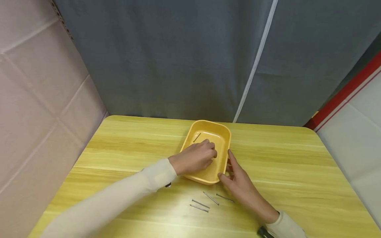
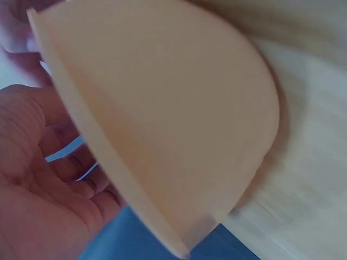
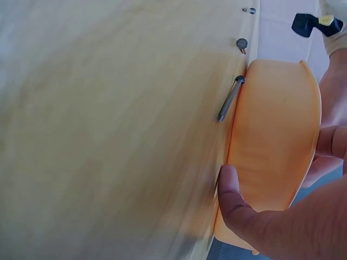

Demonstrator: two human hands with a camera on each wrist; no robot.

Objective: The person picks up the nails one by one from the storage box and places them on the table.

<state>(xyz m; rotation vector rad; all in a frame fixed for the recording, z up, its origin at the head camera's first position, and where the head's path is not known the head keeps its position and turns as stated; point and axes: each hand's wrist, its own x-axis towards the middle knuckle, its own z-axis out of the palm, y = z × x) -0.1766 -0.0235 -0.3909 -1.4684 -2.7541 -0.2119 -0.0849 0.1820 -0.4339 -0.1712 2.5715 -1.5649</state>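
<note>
My left hand [image 1: 196,158] reaches into a yellow plastic tray [image 1: 225,132] with its fingers curled; whether something is pinched in them is hidden. A thin nail [image 1: 197,137] lies on the tray floor beyond this hand. In the left wrist view, the left palm [image 2: 43,179] and bent fingers show beside the tray's rim. My right hand [image 1: 241,185] rests against the tray's near right corner, thumb and forefinger touching the outside of its wall. In the right wrist view, one finger [image 3: 230,187] lies along the tray's outer side [image 3: 276,130].
Several loose nails [image 1: 200,208] lie on the wooden table [image 1: 134,145] just in front of the tray, between the two forearms. A grey curtain [image 1: 166,66] hangs behind the table's far edge. Pale panels [image 1: 38,99] stand at the left.
</note>
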